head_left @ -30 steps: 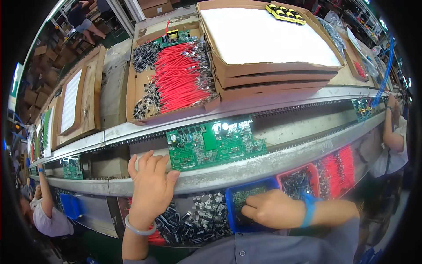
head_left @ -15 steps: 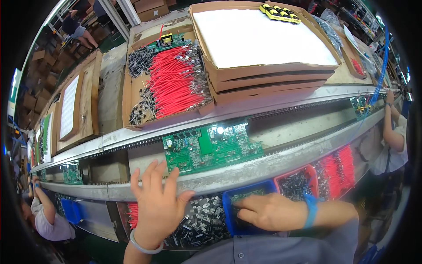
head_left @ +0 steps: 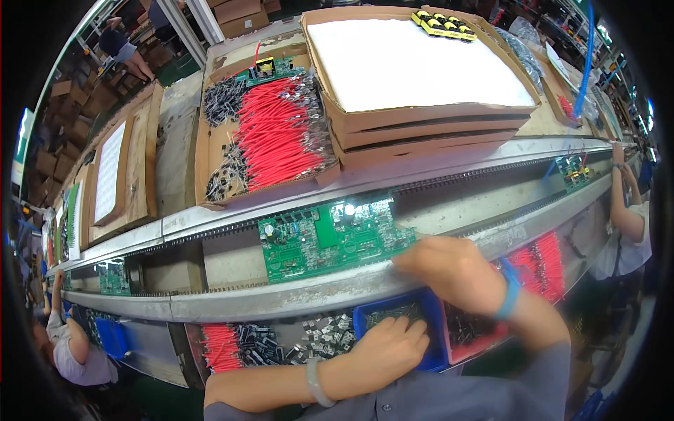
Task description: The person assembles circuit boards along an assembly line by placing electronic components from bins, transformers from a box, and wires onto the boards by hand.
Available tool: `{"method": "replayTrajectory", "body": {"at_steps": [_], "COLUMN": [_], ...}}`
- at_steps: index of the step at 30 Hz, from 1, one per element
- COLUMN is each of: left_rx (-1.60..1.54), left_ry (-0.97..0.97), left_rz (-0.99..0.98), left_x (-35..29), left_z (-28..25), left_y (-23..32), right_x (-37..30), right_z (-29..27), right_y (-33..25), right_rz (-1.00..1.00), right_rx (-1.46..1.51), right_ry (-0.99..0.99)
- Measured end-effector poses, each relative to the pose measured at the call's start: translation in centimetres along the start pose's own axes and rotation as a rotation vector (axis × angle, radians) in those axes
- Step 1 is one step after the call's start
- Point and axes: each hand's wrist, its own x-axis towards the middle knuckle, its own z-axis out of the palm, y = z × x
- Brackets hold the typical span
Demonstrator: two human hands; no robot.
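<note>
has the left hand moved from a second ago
Yes. The left hand has come rightward off the conveyor rail and down into the blue bin.

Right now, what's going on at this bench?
A person works at a conveyor line. Their right hand rests at the right edge of a green circuit board on the track, while the left hand reaches into a blue parts bin below. A cardboard tray of red wires sits behind the line.

Bare conveyor bed (head_left: 225, 259) left of the green circuit board (head_left: 330, 235) — open; stacked cartons (head_left: 428, 126) wall the far side.
</note>
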Motion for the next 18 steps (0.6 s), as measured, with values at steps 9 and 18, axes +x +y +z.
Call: {"method": "replayTrajectory", "body": {"at_steps": [9, 18], "left_rx": [-0.043, -0.041], "left_ry": [0.09, 0.162], "left_rz": [-0.062, -0.093], "left_x": [0.1, -0.1], "left_z": [0.5, 0.0], "left_y": [-0.1, -0.1], "right_x": [2.4, 2.6], "right_z": [2.0, 2.4], "right_y": [3.1, 3.4], "right_rz": [-0.176, -0.208], "right_rx": [-0.219, -0.294], "right_ry": [0.097, 0.062]}}
